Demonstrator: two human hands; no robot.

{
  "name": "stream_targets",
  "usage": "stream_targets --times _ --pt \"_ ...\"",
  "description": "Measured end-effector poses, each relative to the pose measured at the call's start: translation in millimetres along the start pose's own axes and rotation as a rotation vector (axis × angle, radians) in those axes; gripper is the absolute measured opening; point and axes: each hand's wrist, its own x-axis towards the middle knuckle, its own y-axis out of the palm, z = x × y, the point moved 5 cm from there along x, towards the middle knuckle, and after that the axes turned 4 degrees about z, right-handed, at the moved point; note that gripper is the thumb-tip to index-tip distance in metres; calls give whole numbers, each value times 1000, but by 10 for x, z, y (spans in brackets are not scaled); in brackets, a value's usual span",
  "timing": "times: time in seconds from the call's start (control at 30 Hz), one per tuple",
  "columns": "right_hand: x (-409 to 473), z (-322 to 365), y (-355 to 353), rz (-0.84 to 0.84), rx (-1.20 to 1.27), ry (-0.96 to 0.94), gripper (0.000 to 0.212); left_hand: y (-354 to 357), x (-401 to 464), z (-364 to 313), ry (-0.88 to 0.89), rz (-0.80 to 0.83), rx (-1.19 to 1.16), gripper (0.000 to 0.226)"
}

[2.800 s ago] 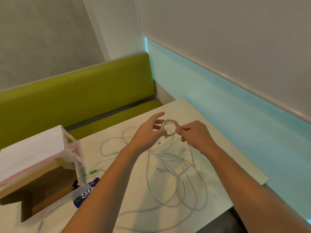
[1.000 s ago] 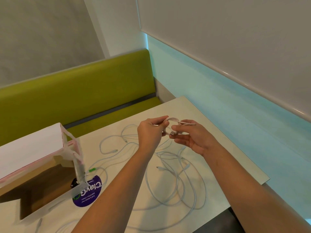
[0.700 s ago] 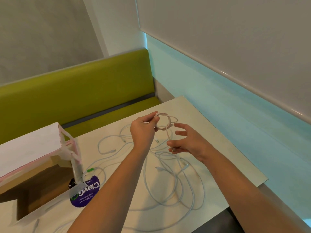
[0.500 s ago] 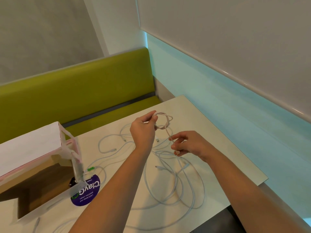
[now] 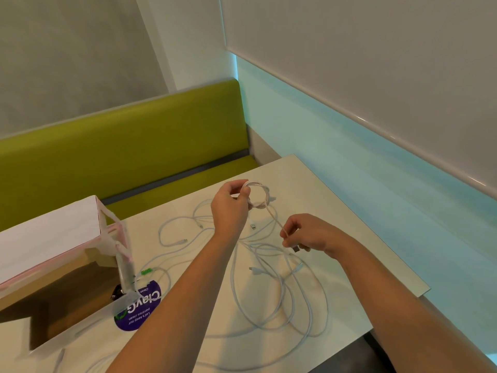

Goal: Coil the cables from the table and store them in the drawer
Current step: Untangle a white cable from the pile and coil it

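Hands are both up over the cream counter [image 5: 336,200], mid-frame. Left hand [image 5: 230,208] is closed around a small coil of pale pinkish-white cable [image 5: 259,196], pinching the loops together. Right hand [image 5: 304,232] is curled tight on that cable's loose tail, just by the plug. Tangle of loose white cables [image 5: 282,292] sprawls on the counter below, beside a purple round sticker [image 5: 139,305].
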Motion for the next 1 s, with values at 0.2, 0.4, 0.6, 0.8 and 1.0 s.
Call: stream_targets --times 0.2,0.4,0.6,0.8,1.0 --pt "4 -6 62 -10 184 -39 17 19 -39 143 -205 225 -2 28" --pt "16 56 1 -255 23 -111 16 69 -135 212 -396 324 -221 46" --pt "21 68 18 -338 -68 7 23 138 -228 258 -360 303 -243 32" --pt "14 55 3 -299 227 62 17 136 -236 289 -324 374 -202 28" --pt "-9 154 -50 -331 292 15 11 129 -245 238 -254 419 107 9"
